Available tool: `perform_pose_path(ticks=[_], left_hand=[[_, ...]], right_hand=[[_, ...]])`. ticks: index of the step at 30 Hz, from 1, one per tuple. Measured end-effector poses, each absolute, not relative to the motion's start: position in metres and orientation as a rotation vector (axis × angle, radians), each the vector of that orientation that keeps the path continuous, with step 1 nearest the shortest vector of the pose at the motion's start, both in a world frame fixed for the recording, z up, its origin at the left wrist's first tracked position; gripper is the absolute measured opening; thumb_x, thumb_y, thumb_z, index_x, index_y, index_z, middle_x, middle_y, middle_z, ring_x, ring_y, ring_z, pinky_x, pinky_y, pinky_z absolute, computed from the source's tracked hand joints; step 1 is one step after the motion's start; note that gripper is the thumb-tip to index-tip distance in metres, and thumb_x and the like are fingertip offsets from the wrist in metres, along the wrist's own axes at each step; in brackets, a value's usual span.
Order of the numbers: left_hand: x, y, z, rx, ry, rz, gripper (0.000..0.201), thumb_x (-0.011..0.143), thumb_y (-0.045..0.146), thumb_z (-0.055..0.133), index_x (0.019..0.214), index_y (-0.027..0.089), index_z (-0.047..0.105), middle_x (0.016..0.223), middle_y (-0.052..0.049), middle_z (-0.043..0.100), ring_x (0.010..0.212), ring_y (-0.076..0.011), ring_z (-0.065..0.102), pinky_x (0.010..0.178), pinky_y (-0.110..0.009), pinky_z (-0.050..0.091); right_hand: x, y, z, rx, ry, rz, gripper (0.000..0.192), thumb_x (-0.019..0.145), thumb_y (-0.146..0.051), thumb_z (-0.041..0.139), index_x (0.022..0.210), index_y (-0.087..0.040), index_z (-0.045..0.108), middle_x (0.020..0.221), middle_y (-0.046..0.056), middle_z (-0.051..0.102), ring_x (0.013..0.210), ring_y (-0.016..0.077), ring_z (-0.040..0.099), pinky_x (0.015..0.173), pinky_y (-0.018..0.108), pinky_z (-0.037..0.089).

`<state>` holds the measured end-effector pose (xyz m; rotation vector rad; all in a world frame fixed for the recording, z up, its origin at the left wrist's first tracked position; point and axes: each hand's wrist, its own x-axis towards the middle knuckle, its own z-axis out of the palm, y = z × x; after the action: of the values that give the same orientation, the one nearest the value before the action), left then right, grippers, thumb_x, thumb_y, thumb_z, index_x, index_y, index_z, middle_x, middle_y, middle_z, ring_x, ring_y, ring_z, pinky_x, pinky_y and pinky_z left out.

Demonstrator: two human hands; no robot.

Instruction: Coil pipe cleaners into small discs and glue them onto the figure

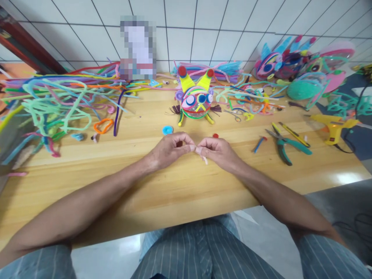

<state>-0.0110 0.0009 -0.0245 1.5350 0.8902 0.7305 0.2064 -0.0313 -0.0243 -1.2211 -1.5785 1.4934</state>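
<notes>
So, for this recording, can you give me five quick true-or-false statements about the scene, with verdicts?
1. The right hand holds a small pale piece. True.
2. The left hand grips the pliers. False: its fingertips are beside the right hand's, and the pliers lie on the table, to the right of both hands.
3. The yellow glue gun is further right than the pliers. True.
4. The decorated figure has blue-tipped horns. False: its yellow horns have red tips.
5. The figure stands beyond the hands. True.
</notes>
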Motion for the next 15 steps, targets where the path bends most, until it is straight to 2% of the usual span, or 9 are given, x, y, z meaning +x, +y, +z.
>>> perform_pose_path(ticks=[4, 9, 13, 15], left_hand=[[-0.002, -0.012, -0.023, 1.311, 0.912, 0.812, 0.032, 0.076, 0.047, 0.084, 0.078, 0.017, 0.073, 0.067, 0.001, 0.062, 0.059, -0.0098, 0.044, 0.057, -0.024, 0.034], [0.014, -0.029, -0.028, 0.879, 0.931, 0.945, 0.036, 0.071, 0.049, 0.088, 0.079, 0.017, 0.071, 0.056, 0.005, 0.051, 0.049, -0.0065, 0.033, 0.048, -0.023, 0.025], [0.008, -0.020, -0.029, 0.979, 0.915, 0.878, 0.040, 0.079, 0.057, 0.080, 0.082, 0.017, 0.074, 0.052, 0.006, 0.046, 0.048, -0.0075, 0.032, 0.047, -0.024, 0.022], [0.001, -0.011, -0.026, 1.127, 0.912, 0.811, 0.040, 0.080, 0.057, 0.079, 0.085, 0.017, 0.075, 0.055, 0.004, 0.050, 0.050, -0.0080, 0.037, 0.049, -0.024, 0.026]], right_hand=[[0.204, -0.031, -0.025, -1.178, -1.538, 1.474, 0.037, 0.084, -0.053, 0.076, 0.076, -0.019, 0.064, 0.065, -0.002, 0.063, 0.057, 0.0107, 0.055, 0.056, 0.025, 0.044], [0.194, -0.032, -0.030, -1.097, -1.378, 1.536, 0.039, 0.083, -0.054, 0.077, 0.073, -0.019, 0.062, 0.066, -0.002, 0.063, 0.060, 0.0113, 0.057, 0.061, 0.026, 0.047], [0.195, -0.032, -0.027, -1.130, -1.326, 1.600, 0.038, 0.080, -0.053, 0.080, 0.073, -0.019, 0.064, 0.065, -0.002, 0.063, 0.059, 0.0111, 0.055, 0.060, 0.026, 0.046], [0.197, -0.032, -0.024, -1.162, -1.344, 1.609, 0.039, 0.079, -0.053, 0.080, 0.071, -0.019, 0.063, 0.064, -0.002, 0.063, 0.058, 0.0108, 0.053, 0.058, 0.026, 0.044]])
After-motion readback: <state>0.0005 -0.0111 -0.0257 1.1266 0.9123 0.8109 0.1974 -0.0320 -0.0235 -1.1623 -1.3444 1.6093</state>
